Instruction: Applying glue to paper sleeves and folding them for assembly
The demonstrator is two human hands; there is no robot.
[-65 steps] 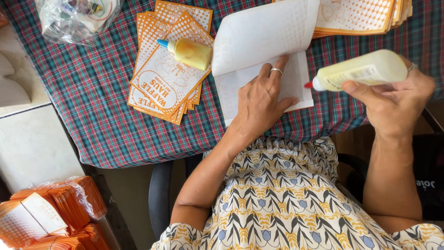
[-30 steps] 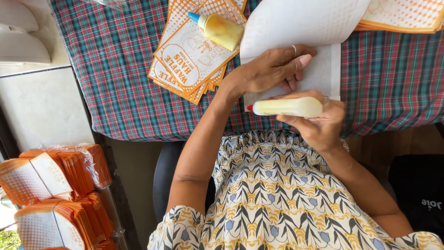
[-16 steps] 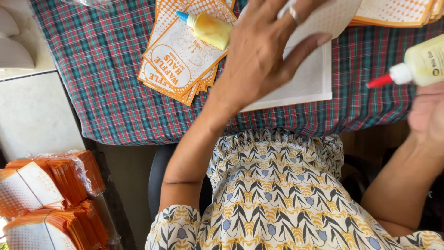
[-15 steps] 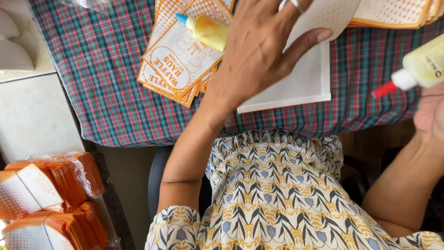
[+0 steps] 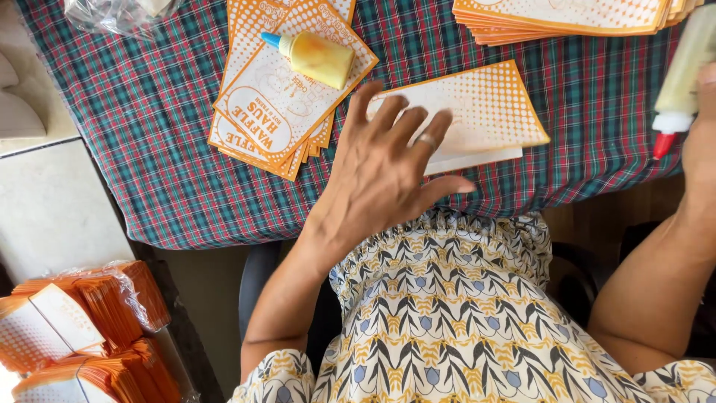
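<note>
My left hand (image 5: 388,172) lies flat with fingers spread on a folded orange-and-white paper bag (image 5: 485,108) on the plaid tablecloth (image 5: 149,134). A ring sits on one finger. My right hand (image 5: 701,142) is at the right edge, gripping a pale yellow glue bottle (image 5: 682,75) with its red nozzle pointing down, off to the right of the bag. A second yellow glue bottle (image 5: 313,56) with a blue cap lies on a fanned stack of orange printed bags (image 5: 276,112) to the left of my left hand.
Another stack of orange printed bags (image 5: 567,19) lies at the top right. A clear plastic bag (image 5: 119,15) sits at the top left. Bundles of orange bags (image 5: 82,328) lie on the floor at the lower left, beside a pale counter (image 5: 52,201).
The white flap that stood raised has been folded down, and my left hand now presses it flat. My right hand has drawn the glue bottle away to the right and tilted the nozzle down.
</note>
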